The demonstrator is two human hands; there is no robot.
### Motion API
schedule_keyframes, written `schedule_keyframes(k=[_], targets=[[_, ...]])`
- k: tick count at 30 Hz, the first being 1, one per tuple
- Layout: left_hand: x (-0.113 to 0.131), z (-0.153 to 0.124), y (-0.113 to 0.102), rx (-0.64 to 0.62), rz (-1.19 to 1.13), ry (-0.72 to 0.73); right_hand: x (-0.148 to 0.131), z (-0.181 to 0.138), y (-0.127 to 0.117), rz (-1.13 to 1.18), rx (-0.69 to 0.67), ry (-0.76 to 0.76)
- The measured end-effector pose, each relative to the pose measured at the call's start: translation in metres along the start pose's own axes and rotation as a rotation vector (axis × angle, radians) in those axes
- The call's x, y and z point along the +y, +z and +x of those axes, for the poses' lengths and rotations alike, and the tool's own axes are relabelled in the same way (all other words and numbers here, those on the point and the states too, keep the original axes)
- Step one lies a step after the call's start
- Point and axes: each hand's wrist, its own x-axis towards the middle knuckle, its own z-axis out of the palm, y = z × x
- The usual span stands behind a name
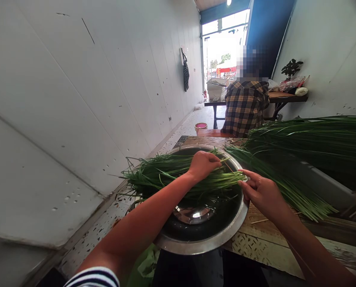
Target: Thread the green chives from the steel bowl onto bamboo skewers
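Note:
A bunch of garlic chives [163, 171] lies across a wide steel basin [192, 248], leafy tips over the left rim and pale stalk ends toward the right. My left hand [203, 165] is above the bunch, its fingers pinched on a few stalks near their pale ends. At the basin's right rim, my right hand [260, 191] has its thumb and fingertips closed at the cut ends of the chives. The inner bottom of the basin shows bare and shiny below the bunch.
More chives [303, 195] lie on the wooden table [255, 243] at the right, beside a grey crate [324, 179] heaped with them. Ahead, a person in a plaid shirt [245, 105] sits facing away at another table. A white wall [91, 99] runs along the left.

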Motion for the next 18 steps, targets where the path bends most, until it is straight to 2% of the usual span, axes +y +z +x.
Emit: schedule_keyframes(k=[11,18], targets=[[-0.0037,0.0013,0.0021,0.023,0.019,0.046,0.0015,0.0000,-0.0002,-0.003,-0.001,0.014],[-0.0011,-0.0023,0.0039,0.066,0.186,0.160,0.0029,0.0009,0.0006,-0.019,-0.001,0.004]])
